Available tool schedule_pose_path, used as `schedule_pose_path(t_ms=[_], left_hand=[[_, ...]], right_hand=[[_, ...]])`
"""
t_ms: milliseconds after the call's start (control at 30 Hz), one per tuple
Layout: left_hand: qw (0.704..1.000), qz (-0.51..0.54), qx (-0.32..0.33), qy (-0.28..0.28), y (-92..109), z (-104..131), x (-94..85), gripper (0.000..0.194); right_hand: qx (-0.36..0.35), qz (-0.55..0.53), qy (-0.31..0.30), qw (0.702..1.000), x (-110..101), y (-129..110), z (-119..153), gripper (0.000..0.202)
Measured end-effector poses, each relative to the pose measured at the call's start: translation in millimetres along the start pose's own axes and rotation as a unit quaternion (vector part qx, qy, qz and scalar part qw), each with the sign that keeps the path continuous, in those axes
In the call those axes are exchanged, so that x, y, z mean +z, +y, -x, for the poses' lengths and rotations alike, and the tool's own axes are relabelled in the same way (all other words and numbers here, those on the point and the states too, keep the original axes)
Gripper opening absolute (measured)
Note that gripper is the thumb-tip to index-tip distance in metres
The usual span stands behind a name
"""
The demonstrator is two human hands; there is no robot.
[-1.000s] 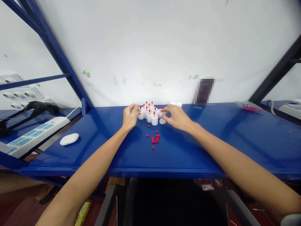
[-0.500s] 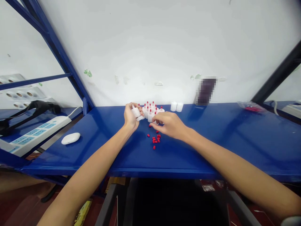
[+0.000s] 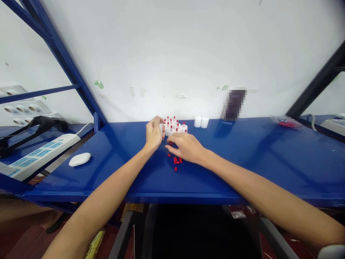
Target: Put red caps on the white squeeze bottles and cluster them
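Note:
My left hand (image 3: 154, 132) is wrapped round a small white bottle (image 3: 161, 128), mostly hidden by the fingers. Beside it stands a cluster of white bottles (image 3: 169, 131), many topped with red caps (image 3: 171, 127). My right hand (image 3: 185, 144) hovers low in front of the cluster, its thumb and fingers apart and nothing visibly held. One red cap shows in the gap near its fingertips. Several loose red caps (image 3: 175, 161) lie on the blue table (image 3: 129, 169) just below that hand.
Two white containers (image 3: 198, 122) stand by the wall, right of the cluster. A dark pixelated object (image 3: 235, 104) leans there too. At the left are a white case (image 3: 79, 159) and a power strip (image 3: 40, 156). A plastic bag with red contents (image 3: 287, 122) lies far right.
My left hand has turned, so the bottle in it is now mostly hidden. My right hand has moved left, closer to the left hand and over some loose caps.

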State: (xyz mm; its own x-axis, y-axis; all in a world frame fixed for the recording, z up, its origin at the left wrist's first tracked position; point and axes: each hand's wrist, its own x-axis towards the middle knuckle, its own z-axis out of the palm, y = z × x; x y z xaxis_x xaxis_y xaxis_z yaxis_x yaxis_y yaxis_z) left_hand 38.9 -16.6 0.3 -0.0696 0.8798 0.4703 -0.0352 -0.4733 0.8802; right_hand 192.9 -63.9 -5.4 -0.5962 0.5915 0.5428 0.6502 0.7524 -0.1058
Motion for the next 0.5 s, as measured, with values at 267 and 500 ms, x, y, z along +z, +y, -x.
schedule_pose_path(t_ms=[267, 500], left_hand=[[0.982, -0.179, 0.015, -0.051, -16.4, -9.9, -22.7, 0.045], [0.953, -0.260, 0.058, -0.146, -17.7, -4.5, -19.6, 0.050]], right_hand=[[0.046, 0.023, -0.170, 0.984, -3.0, 1.8, -0.5, 0.040], [0.066, 0.013, -0.163, 0.984, -0.7, 2.7, -2.6, 0.035]])
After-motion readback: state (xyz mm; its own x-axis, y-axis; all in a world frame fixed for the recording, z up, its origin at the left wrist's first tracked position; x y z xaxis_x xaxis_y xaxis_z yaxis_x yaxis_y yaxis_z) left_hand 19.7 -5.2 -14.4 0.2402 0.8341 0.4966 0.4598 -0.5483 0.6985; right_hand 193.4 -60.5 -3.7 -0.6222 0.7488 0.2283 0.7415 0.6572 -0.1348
